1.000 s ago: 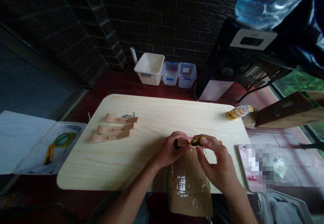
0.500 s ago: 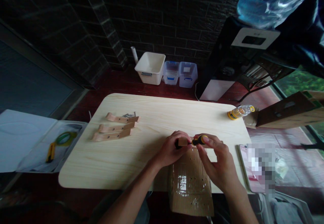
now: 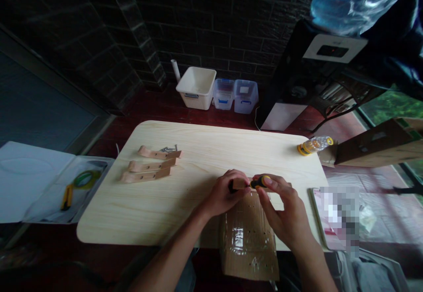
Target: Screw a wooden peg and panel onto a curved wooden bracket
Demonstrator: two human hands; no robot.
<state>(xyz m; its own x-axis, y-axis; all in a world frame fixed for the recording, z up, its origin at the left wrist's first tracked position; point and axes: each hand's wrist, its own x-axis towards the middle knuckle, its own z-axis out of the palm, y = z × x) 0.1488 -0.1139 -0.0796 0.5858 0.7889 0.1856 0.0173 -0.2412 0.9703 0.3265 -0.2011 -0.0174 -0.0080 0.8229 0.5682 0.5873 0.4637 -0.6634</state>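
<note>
My left hand [image 3: 228, 193] is closed round a brown wooden piece [image 3: 239, 183], with something black beside its end. A small yellow-and-black screwdriver [image 3: 259, 182] is pinched in my right hand [image 3: 282, 204], its tip pointing left against the wooden piece. Under both hands lies a taped cardboard piece [image 3: 249, 239] with small holes, jutting over the table's near edge. Three curved wooden strips [image 3: 150, 176] with dark holes rest on the left part of the table, and several metal screws [image 3: 169, 149] lie by the farthest strip.
The pale table [image 3: 198, 151] carries a clear bottle [image 3: 313, 146] at its right corner. An open box [image 3: 89, 186] with a yellow cutter and tape stands left. A pink-edged tray [image 3: 325, 221] is at the right. Bins [image 3: 197, 87] stand on the floor behind.
</note>
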